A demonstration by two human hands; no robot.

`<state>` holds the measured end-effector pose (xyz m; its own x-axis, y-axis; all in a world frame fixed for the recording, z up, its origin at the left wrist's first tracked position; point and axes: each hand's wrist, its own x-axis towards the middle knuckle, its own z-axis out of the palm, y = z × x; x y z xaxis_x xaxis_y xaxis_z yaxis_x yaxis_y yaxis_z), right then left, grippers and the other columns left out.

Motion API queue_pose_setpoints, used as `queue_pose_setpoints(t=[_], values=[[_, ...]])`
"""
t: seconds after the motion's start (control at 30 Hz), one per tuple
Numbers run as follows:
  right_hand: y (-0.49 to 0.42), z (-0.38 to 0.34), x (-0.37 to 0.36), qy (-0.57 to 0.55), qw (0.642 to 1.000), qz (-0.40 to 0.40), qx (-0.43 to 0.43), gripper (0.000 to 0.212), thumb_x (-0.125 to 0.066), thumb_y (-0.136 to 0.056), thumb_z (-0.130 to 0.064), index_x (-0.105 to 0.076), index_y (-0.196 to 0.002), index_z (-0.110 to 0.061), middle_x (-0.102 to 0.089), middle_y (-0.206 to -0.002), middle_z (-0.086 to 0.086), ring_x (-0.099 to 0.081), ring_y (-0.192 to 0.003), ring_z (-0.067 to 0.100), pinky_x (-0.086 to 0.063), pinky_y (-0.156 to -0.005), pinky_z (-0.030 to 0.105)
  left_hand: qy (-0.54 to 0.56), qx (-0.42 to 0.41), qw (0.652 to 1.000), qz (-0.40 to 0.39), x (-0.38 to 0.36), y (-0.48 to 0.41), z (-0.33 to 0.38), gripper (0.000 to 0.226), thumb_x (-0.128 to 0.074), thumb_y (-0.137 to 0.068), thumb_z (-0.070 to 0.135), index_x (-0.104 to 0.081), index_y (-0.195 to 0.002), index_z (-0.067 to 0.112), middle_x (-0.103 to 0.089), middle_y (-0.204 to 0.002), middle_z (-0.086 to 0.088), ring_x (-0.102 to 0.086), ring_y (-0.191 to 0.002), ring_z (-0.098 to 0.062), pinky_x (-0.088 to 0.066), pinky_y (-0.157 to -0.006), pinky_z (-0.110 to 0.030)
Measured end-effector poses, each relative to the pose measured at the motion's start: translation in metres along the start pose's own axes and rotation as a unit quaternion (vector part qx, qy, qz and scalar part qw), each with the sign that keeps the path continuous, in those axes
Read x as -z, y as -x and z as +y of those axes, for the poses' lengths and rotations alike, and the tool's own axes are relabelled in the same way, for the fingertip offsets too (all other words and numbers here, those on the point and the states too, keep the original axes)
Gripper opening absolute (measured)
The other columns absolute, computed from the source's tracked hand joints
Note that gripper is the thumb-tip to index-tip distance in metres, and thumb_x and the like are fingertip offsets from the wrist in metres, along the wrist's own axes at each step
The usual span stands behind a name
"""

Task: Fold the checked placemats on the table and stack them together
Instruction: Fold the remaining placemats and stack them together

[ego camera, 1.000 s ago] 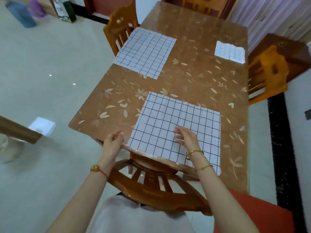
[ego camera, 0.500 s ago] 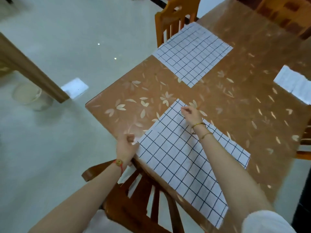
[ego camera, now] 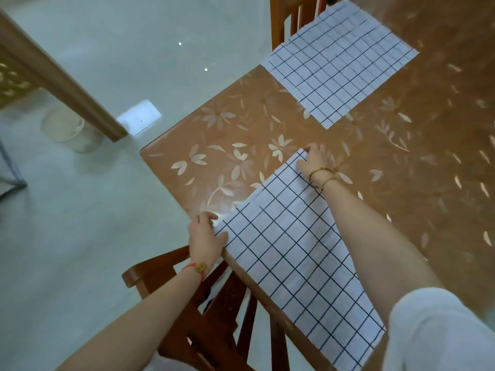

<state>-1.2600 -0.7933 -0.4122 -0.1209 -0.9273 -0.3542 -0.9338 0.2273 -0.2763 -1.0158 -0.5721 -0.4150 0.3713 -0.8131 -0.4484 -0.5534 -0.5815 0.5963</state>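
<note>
The near placemat [ego camera: 289,253] lies flat at the near edge of the table [ego camera: 214,145]; it looks thin, limp and light, best lifted by its corners. The left hand [ego camera: 206,238] pinches the corner at that edge, the right hand [ego camera: 314,159] the corner further in; a second placemat [ego camera: 340,62] lies further up the table.

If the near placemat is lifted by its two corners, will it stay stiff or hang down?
Probably floppy: the placemat lies thin and flat, with soft creases across it. Likely light, as the left hand and right hand pinch only its corners. It may slide on the glossy table.
</note>
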Motion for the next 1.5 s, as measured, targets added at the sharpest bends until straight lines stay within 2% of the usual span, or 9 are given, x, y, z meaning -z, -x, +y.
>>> queue_pose_setpoints(t=[0.33,0.47,0.6,0.73,0.87,1.03,1.23,1.33,1.5], values=[[0.001,-0.002,-0.005,0.020,0.999,-0.010,0.027,0.034,-0.056,-0.083,-0.007,-0.051,-0.116,-0.011,-0.057,-0.118,0.010,-0.050,-0.114,0.033,-0.036,-0.101,0.041,-0.032,-0.011,0.999,-0.007,-0.001,-0.005,-0.007,0.020,-0.076,-0.081,0.019,-0.062,-0.095,0.019,-0.044,-0.103,0.003,-0.049,-0.101,-0.020,-0.051,-0.085,-0.033],[0.013,0.005,0.004,-0.036,0.998,-0.031,0.044,0.012,-0.056,-0.082,-0.009,-0.052,-0.090,-0.017,-0.047,-0.098,0.011,-0.049,-0.086,0.030,-0.040,-0.071,0.035,-0.042,-0.012,0.999,-0.025,0.001,-0.006,-0.006,0.013,-0.073,-0.082,0.017,-0.061,-0.081,0.019,-0.044,-0.100,0.000,-0.049,-0.095,-0.020,-0.046,-0.078,-0.028],[0.032,0.019,0.024,-0.131,0.990,-0.028,0.040,0.022,-0.058,-0.081,-0.007,-0.038,-0.075,-0.013,-0.035,-0.079,0.003,-0.034,-0.071,0.021,-0.029,-0.061,0.032,0.023,0.035,0.998,-0.037,0.008,-0.010,-0.004,0.017,-0.068,-0.081,0.016,-0.055,-0.074,0.024,-0.058,-0.095,-0.007,-0.064,-0.081,-0.026,-0.059,-0.069,-0.041],[0.058,0.035,0.050,-0.160,0.986,0.000,0.040,0.019,-0.062,-0.081,-0.006,-0.055,-0.098,-0.008,-0.048,-0.090,0.009,-0.045,-0.072,0.023,-0.033,-0.058,0.029,0.068,0.047,0.997,-0.007,0.020,-0.011,0.004,0.014,-0.068,-0.087,0.020,-0.055,-0.091,0.017,-0.059,-0.081,0.000,-0.064,-0.076,-0.023,-0.056,-0.069,-0.037],[0.091,0.051,0.071,-0.198,0.979,0.035,0.047,0.013,-0.060,-0.085,-0.008,-0.056,-0.086,-0.020,-0.052,-0.078,-0.005,-0.043,-0.065,0.014,-0.034,-0.057,0.027,0.095,-0.011,0.995,0.025,0.043,-0.013,0.024,0.015,-0.068,-0.087,0.018,-0.057,-0.098,0.018,-0.057,-0.077,0.003,-0.056,-0.077,-0.019,-0.043,-0.071,-0.028],[0.145,0.066,0.100,-0.215,0.971,0.099,0.022,0.009,-0.054,-0.096,-0.012,-0.060,-0.089,-0.009,-0.045,-0.061,0.000,-0.037,-0.053,0.014,-0.031,-0.051,0.025,0.114,-0.091,0.989,0.032,0.071,-0.025,0.060,0.037,-0.063,-0.083,0.016,-0.035,-0.060,0.015,-0.037,-0.056,0.002,-0.036,-0.059,-0.019,-0.028,-0.055,-0.030],[0.215,0.084,0.156,-0.205,0.954,0.219,-0.026,0.004,-0.057,-0.095,-0.020,-0.058,-0.091,-0.021,-0.053,-0.070,-0.011,-0.047,-0.062,0.007,-0.033,-0.057,0.025,0.162,-0.234,0.959,-0.010,0.107,-0.018,0.131,0.017,-0.063,-0.091,0.020,-0.063,-0.077,0.011,-0.061,-0.072,0.000,-0.051,-0.063,-0.010,-0.039,-0.054,-0.012],[0.248,0.090,0.187,-0.200,0.940,0.274,-0.036,0.003,-0.059,-0.093,-0.018,-0.058,-0.090,-0.021,-0.060,-0.078,-0.002,-0.053,-0.073,0.018,-0.037,-0.067,0.026,0.171,-0.302,0.937,-0.030,0.125,-0.016,0.173,0.014,-0.065,-0.091,0.026,-0.073,-0.091,0.014,-0.072,-0.087,0.002,-0.065,-0.081,-0.012,-0.054,-0.070,-0.019],[0.306,0.085,0.239,-0.195,0.914,0.349,-0.067,0.009,-0.058,-0.094,-0.022,-0.061,-0.094,-0.013,-0.054,-0.062,-0.007,-0.049,-0.063,0.015,-0.034,-0.058,0.025,0.195,-0.417,0.885,-0.071,0.158,0.011,0.248,0.012,-0.065,-0.091,0.021,-0.072,-0.089,0.011,-0.070,-0.088,0.001,-0.063,-0.085,-0.012,-0.046,-0.073,-0.015]])
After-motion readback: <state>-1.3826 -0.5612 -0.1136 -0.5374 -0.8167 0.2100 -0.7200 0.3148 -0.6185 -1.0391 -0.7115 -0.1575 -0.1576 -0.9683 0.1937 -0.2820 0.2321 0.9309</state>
